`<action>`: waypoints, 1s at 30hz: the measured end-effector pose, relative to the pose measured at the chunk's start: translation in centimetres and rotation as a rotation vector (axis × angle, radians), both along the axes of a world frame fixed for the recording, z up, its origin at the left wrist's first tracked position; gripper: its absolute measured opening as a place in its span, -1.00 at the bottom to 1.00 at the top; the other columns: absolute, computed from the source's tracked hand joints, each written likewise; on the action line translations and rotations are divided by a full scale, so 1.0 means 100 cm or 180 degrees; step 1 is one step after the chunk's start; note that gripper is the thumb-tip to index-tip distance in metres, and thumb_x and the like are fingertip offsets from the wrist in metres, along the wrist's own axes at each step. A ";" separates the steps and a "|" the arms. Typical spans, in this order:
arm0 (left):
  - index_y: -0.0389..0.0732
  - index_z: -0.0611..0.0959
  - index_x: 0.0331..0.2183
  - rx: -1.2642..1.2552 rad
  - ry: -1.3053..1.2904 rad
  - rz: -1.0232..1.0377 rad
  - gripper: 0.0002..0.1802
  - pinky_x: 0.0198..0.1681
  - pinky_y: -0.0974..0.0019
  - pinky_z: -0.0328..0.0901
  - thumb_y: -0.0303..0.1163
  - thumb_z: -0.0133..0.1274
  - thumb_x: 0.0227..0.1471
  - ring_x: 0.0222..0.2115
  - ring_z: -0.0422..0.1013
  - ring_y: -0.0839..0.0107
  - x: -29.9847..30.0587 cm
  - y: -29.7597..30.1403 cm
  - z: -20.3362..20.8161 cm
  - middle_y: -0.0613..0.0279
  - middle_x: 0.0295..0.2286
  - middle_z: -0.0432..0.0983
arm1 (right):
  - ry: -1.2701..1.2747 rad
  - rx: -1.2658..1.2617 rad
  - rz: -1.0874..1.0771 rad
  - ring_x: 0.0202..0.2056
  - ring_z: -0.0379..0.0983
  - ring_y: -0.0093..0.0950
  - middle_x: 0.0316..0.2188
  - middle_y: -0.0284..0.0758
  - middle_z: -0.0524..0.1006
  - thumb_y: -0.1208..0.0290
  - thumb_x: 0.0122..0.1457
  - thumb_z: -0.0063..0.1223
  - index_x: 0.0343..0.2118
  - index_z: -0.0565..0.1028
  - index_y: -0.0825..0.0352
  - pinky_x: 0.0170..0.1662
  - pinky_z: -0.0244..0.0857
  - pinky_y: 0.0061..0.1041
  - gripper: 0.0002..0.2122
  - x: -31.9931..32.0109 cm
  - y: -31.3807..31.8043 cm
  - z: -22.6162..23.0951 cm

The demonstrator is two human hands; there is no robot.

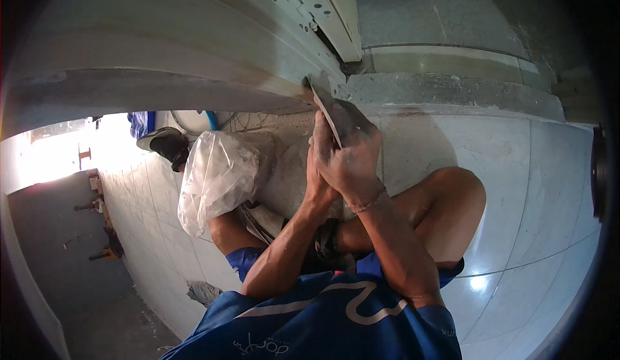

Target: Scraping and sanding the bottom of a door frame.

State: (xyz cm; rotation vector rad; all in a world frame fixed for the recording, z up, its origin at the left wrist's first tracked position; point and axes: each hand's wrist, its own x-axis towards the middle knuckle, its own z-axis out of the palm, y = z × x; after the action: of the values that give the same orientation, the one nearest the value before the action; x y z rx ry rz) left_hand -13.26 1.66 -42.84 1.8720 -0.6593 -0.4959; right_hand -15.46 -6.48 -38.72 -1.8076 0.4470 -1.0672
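Observation:
My two hands are close together in front of the lower door frame (284,69). A thin, flat, greyish-brown sheet (327,114) stands edge-on between them, its far tip at the frame's bottom corner. Whether that tip touches the frame, I cannot tell. My right hand (358,147) is closed on the sheet from the right, fingers reaching up behind it. Pressed beside it, my left hand (318,163) is closed with its fingertips along the sheet's near left side. Pale dust coats the fingers. The sheet's exact kind does not show.
A clear plastic bag (216,179) sits by my left knee. Behind it lie a dark cap-like thing (169,143) and a blue hose (212,121). A raised threshold (445,92) runs to the right. Metal hinge plates (294,1) show on the frame. My folded legs rest on the tiled floor (497,159).

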 end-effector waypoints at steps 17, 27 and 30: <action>-0.26 0.39 -0.03 0.0350 -0.0503 -0.0108 -0.49 -0.12 0.28 0.23 -0.29 0.08 -0.04 -0.17 0.34 0.29 -0.009 0.027 0.001 0.09 -0.21 0.39 | -0.0077 0.0332 -0.0180 -0.18 0.46 -0.14 -0.19 -0.01 0.48 0.58 0.02 0.02 -0.18 0.49 0.46 -0.12 0.36 -0.28 -0.75 -0.008 0.013 -0.016; -0.30 0.44 -0.11 -0.0514 0.0189 0.0360 -0.56 -0.17 0.25 0.26 -0.35 0.09 -0.06 -0.22 0.36 0.33 -0.027 -0.002 0.005 0.09 -0.24 0.42 | 0.0203 -0.0252 0.0330 -0.25 0.49 -0.20 -0.18 -0.08 0.49 0.60 0.02 0.01 -0.17 0.49 0.41 -0.07 0.34 -0.31 -0.74 -0.016 -0.011 0.001; -0.30 0.43 -0.11 -0.0497 0.0058 0.0460 -0.55 -0.16 0.25 0.26 -0.35 0.10 -0.06 -0.21 0.36 0.33 -0.023 -0.006 -0.009 0.08 -0.23 0.42 | 0.0103 -0.0545 0.0200 -0.30 0.51 -0.24 -0.21 -0.09 0.50 0.62 0.03 -0.01 -0.15 0.48 0.42 -0.12 0.37 -0.32 -0.73 -0.011 -0.008 -0.005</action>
State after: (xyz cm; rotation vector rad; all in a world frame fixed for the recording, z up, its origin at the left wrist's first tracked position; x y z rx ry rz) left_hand -15.57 1.09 -43.74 1.7507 -0.5307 -0.3570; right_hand -16.57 -7.29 -39.24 -1.9787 0.3240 -1.0608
